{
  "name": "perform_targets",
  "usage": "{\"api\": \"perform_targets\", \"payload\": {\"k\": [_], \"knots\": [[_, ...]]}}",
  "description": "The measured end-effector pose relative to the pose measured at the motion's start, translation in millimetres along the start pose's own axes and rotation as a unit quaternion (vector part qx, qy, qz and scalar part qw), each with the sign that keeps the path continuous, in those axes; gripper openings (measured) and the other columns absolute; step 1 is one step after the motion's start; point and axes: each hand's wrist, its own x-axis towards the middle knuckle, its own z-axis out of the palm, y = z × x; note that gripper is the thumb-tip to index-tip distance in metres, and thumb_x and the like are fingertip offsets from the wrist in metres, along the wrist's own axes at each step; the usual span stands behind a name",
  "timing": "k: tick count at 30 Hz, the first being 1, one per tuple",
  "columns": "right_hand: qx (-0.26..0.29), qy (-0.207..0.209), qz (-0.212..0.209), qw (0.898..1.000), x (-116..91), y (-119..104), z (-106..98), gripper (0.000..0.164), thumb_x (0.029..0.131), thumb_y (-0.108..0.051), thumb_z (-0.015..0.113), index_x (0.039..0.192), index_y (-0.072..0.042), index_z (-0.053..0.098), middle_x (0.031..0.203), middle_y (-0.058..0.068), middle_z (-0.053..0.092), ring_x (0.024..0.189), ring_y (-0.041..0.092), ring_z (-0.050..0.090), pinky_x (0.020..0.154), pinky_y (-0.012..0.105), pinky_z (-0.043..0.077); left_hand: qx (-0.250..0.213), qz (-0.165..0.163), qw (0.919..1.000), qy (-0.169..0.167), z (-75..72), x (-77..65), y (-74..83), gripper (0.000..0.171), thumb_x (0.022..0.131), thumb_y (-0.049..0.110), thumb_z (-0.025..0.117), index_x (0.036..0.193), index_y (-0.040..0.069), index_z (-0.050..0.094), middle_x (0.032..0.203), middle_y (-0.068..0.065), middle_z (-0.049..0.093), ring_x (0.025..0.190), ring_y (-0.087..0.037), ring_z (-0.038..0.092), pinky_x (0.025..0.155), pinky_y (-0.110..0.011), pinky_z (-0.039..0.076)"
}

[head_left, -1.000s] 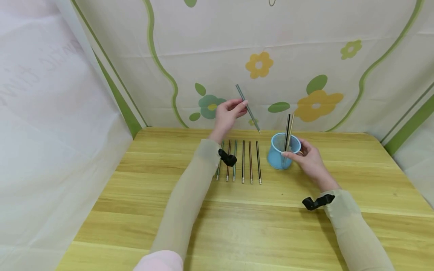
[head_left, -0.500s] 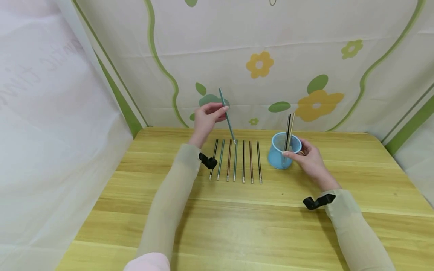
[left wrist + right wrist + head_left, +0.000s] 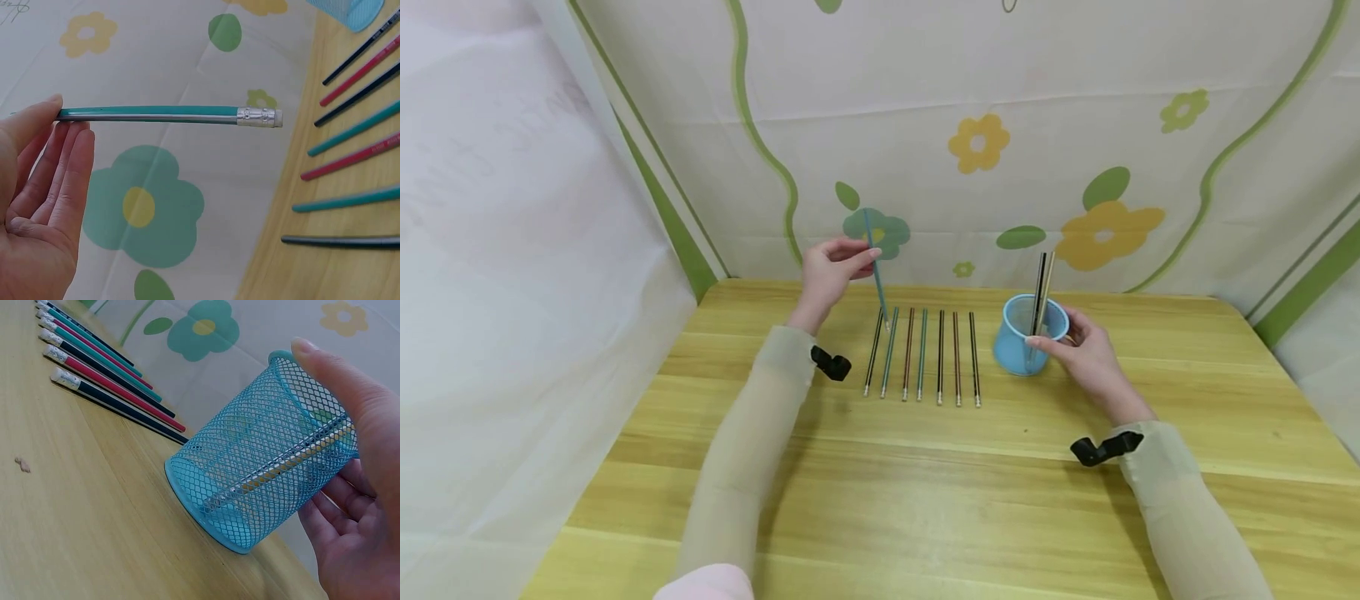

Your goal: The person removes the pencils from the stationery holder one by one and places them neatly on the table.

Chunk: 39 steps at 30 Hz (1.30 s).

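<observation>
My left hand (image 3: pixel 829 277) pinches a teal pencil (image 3: pixel 877 279) between thumb and fingers, above the left end of the pencil row. Its eraser end (image 3: pixel 259 117) points down in the head view, and a silvery stripe runs along the side in the left wrist view. On the right, my right hand (image 3: pixel 1093 362) holds a blue mesh pencil cup (image 3: pixel 1017 354) upright, thumb at the rim and fingers behind. Inside the cup stand a black pencil (image 3: pixel 1039 283) and a yellowish pencil (image 3: pixel 1047 287), leaning slightly, their eraser ends at the bottom.
Several pencils lie side by side left of the cup, among them a black pencil (image 3: pixel 974 358), a red pencil (image 3: pixel 957 358) and a teal pencil (image 3: pixel 921 358), erasers toward me. Behind the wooden table (image 3: pixel 925 500) hangs a flowered cloth (image 3: pixel 880 125).
My left hand has moved left with the teal pencil, from near the cup to over the row's left end, and slightly down. The right hand and cup have stayed put.
</observation>
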Motion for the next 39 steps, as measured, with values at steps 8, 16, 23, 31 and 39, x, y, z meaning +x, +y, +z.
{"api": "perform_targets", "payload": {"k": [8, 16, 23, 31, 39], "knots": [[0.004, 0.000, 0.002, 1.000, -1.0, -2.8, -0.1, 0.083, 0.092, -0.029, 0.080, 0.156, -0.001, 0.035, 0.150, 0.022, 0.044, 0.135, 0.034, 0.046, 0.096, 0.013, 0.046, 0.024, -0.016, 0.9995, -0.012, -17.0, -9.2, -0.2, 0.027, 0.087, 0.012, 0.083, 0.107, -0.004, 0.073, 0.101, -0.018, 0.073, 0.087, -0.029, 0.074, 0.079, -0.037, 0.062], [-0.001, 0.002, 0.006, 1.000, -0.1, -2.4, 0.4, 0.083, 0.091, -0.031, 0.081, 0.155, -0.002, 0.036, 0.150, 0.021, 0.045, 0.135, 0.032, 0.047, 0.095, 0.013, 0.047, 0.070, -0.037, 0.9959, -0.043, -29.0, -19.5, -2.9, 0.021, 0.089, 0.011, 0.081, 0.105, -0.001, 0.074, 0.103, -0.017, 0.072, 0.088, -0.029, 0.073, 0.083, -0.043, 0.061], [0.000, 0.003, 0.008, 1.000, -0.4, -2.0, 0.7, 0.082, 0.092, -0.030, 0.080, 0.156, -0.003, 0.036, 0.150, 0.020, 0.045, 0.135, 0.032, 0.046, 0.095, 0.012, 0.047, 0.094, -0.068, 0.9917, -0.056, -38.7, -27.2, -12.4, 0.023, 0.091, 0.010, 0.080, 0.107, -0.003, 0.072, 0.103, -0.018, 0.071, 0.090, -0.034, 0.072, 0.085, -0.046, 0.060], [-0.001, -0.002, 0.005, 1.000, 0.4, -1.3, 0.6, 0.081, 0.094, -0.027, 0.078, 0.157, -0.003, 0.034, 0.151, 0.022, 0.043, 0.136, 0.035, 0.045, 0.094, 0.012, 0.047, 0.113, -0.135, 0.9825, -0.061, -43.7, -31.4, -26.0, 0.029, 0.092, 0.011, 0.079, 0.114, -0.005, 0.070, 0.109, -0.021, 0.071, 0.089, -0.030, 0.073, 0.087, -0.045, 0.059], [0.002, 0.000, 0.001, 1.000, 1.0, -0.6, -0.5, 0.081, 0.094, -0.026, 0.078, 0.157, -0.001, 0.033, 0.151, 0.024, 0.043, 0.136, 0.036, 0.045, 0.095, 0.012, 0.047, 0.101, -0.174, 0.9762, -0.080, -44.2, -30.0, -40.8, 0.033, 0.091, 0.005, 0.078, 0.121, -0.007, 0.069, 0.109, -0.026, 0.070, 0.087, -0.031, 0.073, 0.090, -0.050, 0.057]]}}
